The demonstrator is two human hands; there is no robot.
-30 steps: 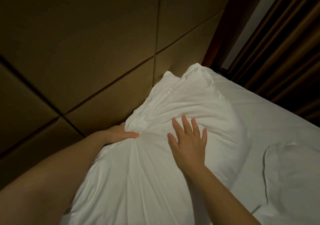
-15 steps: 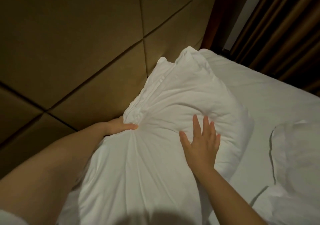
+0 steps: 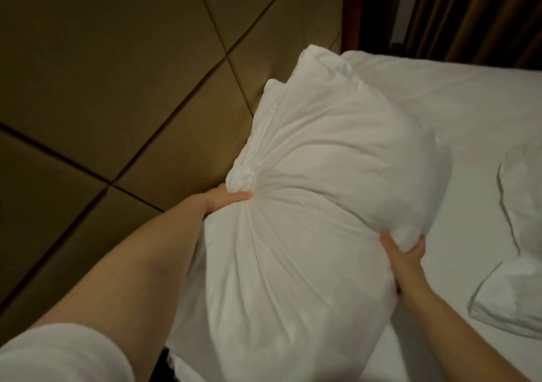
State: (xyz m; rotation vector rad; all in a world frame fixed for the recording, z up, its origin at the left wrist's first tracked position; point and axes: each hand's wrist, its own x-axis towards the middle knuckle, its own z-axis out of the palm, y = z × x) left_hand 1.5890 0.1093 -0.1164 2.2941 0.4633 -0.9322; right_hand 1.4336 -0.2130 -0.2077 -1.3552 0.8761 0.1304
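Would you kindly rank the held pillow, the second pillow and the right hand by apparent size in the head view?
1. held pillow
2. second pillow, partly cut off at the frame edge
3. right hand

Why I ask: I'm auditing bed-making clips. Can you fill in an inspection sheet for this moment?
Surface: bed with a white sheet, lightly creased.
Job's things: white pillow beside the headboard, its cover bunched at the left edge.
Clutter: white linen piece on the sheet at the right; pillow or case, cannot tell.
Hands: left hand grips the bunched fabric on the pillow's left edge; right hand grips its right edge, thumb and fingers round the bulge.
Cables: nothing seen.
Surroundings: padded brown headboard; brown curtain behind the bed.
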